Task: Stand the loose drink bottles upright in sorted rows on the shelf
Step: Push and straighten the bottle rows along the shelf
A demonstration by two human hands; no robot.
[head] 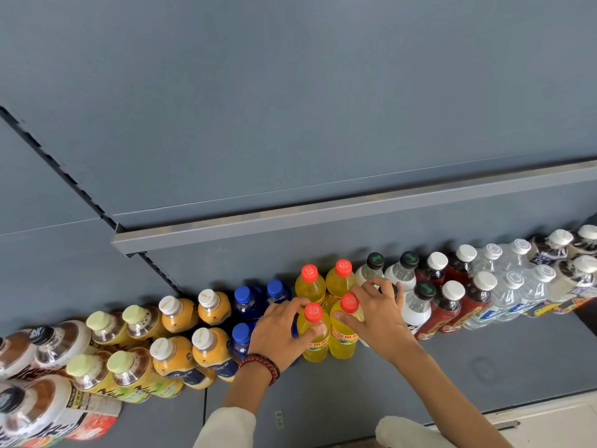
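Two front yellow bottles with red caps stand upright side by side on the grey shelf (468, 360). My left hand (279, 334) grips the left yellow bottle (315, 342) below its cap. My right hand (374, 313) curls round the right yellow bottle (344, 337), thumb in front and fingers reaching behind it. Two more yellow bottles (310, 286) stand directly behind. Part of a blue bottle is hidden behind my left hand.
Sorted pairs run along the shelf: blue-capped bottles (244, 300), orange juice bottles (177, 313), yellow-green tea bottles (106, 328) and brown-lidded drinks (48, 344) to the left; white bottles (416, 307), red drinks (452, 305), clear water (510, 295) to the right. An upper shelf edge (355, 205) overhangs.
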